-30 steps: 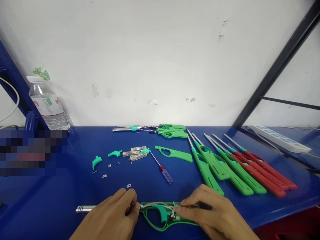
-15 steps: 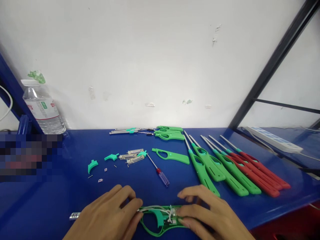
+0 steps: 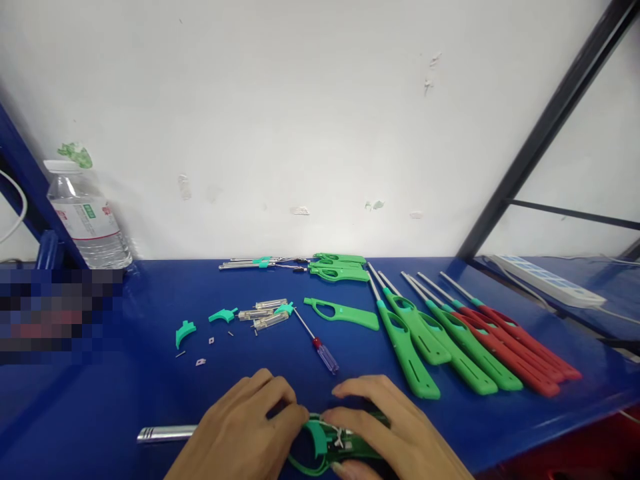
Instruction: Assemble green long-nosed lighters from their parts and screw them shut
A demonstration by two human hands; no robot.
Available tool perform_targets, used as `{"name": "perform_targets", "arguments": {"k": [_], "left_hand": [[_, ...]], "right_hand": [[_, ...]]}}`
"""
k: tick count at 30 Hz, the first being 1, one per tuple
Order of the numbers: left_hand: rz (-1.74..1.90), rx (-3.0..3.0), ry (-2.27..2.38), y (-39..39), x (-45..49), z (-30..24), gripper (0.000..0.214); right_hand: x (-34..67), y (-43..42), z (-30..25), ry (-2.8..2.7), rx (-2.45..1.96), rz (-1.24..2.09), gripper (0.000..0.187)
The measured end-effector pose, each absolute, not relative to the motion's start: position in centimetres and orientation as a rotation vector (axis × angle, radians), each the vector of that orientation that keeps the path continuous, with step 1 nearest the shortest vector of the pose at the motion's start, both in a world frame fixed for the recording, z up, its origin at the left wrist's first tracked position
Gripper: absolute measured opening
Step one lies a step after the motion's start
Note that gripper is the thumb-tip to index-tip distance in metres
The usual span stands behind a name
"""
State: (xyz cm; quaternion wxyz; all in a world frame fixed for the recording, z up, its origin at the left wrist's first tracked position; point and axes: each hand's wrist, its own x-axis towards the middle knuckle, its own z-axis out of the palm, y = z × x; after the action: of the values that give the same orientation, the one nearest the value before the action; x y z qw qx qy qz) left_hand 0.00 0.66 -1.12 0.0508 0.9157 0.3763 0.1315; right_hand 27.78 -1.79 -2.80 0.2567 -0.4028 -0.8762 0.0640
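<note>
An opened long-nose lighter lies at the front of the table, its green half shell showing a teal trigger and a white wire. My left hand is closed around its front end, where the metal tube sticks out to the left. Fingers of my right hand curl over the handle part and grip it near the wire. Beyond the hands lies a screwdriver with a clear purple handle. Part of the lighter's inside is hidden under my right fingers.
Assembled green lighters and red lighters lie to the right. A green half shell, clear fuel tanks, loose teal triggers and metal tubes lie further back. A water bottle stands against the wall at left.
My left hand has slid right along the lighter, baring more of the metal tube. My right hand has shifted left, covering more of the handle's inside.
</note>
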Motion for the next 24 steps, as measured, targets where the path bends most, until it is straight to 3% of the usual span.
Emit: {"name": "perform_targets", "arguments": {"k": [5,17,24], "left_hand": [[0.510,2.757,1.113,1.04,0.02,-1.80,0.044],[0.595,2.694,1.114,0.90,0.42,-1.76,0.033],[0.457,2.733,1.107,0.78,0.08,-1.73,0.034]], "right_hand": [[27.30,-1.70,-2.44,-2.335,-1.062,0.096,0.035],[27.02,-1.91,-2.14,-2.319,-1.066,0.152,0.028],[26.92,-1.62,-1.96,-2.317,-1.085,0.173,0.029]]}}
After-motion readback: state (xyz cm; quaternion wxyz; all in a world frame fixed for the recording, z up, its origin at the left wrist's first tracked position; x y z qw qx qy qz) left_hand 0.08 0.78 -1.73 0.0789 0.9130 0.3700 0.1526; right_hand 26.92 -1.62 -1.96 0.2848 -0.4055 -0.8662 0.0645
